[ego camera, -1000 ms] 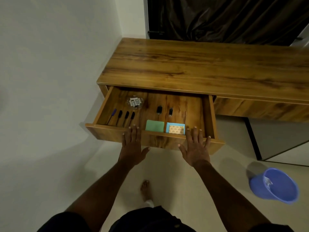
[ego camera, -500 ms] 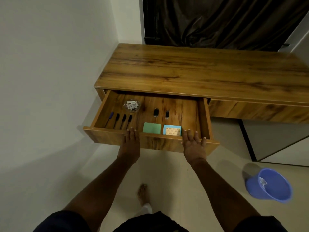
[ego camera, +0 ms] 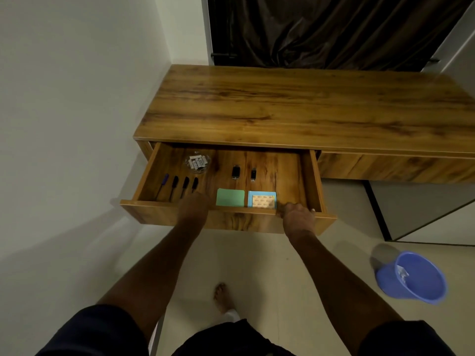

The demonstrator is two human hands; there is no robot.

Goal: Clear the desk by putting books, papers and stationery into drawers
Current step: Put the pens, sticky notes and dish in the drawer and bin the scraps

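The wooden desk's left drawer (ego camera: 154, 214) stands pulled out below the desk top (ego camera: 295, 111). Inside lie several pens (ego camera: 177, 185) at the left, a clear dish of small white items (ego camera: 197, 162), two black clips (ego camera: 243, 172), a green pad (ego camera: 230, 197) and a blue pad (ego camera: 262, 200). My left hand (ego camera: 194, 206) reaches over the drawer's front rim near the pens, its fingertips blurred and hooked inside. My right hand (ego camera: 295, 214) grips the same rim at the right, fingers curled over the edge.
A white wall closes in on the left. A blue bucket (ego camera: 411, 278) stands on the floor to the right. A second drawer front (ego camera: 398, 168), shut, sits right of the open one. Dark curtain (ego camera: 334, 29) hangs behind the desk.
Both hands slid up from lying flat against the drawer's front face to its top rim, fingers now curled over the edge. The drawer stays pulled out.
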